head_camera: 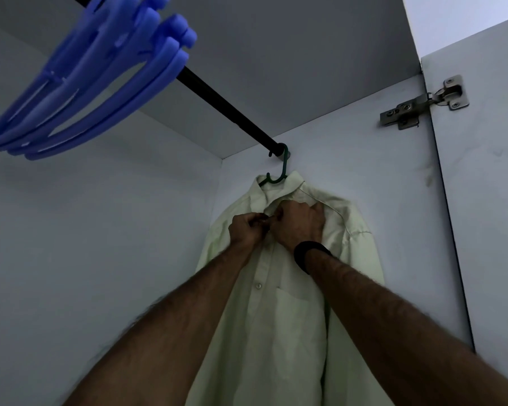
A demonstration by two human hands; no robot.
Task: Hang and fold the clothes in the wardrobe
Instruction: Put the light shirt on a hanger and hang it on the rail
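One pale green shirt (279,288) already hangs on its green hanger (277,168) at the rod's (223,104) right end. I see both hands pinching its placket below the collar, left hand (248,227) and right hand (301,224), probably buttoning. Several blue hangers (94,77) wait unused, so I judge more clothes remain.

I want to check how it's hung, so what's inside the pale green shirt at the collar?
A dark green hanger rises out of the pale green shirt collar and hooks over the black rail. The hanger's shoulders are covered by fabric. Both hands, left hand and right hand, pinch the collar front.
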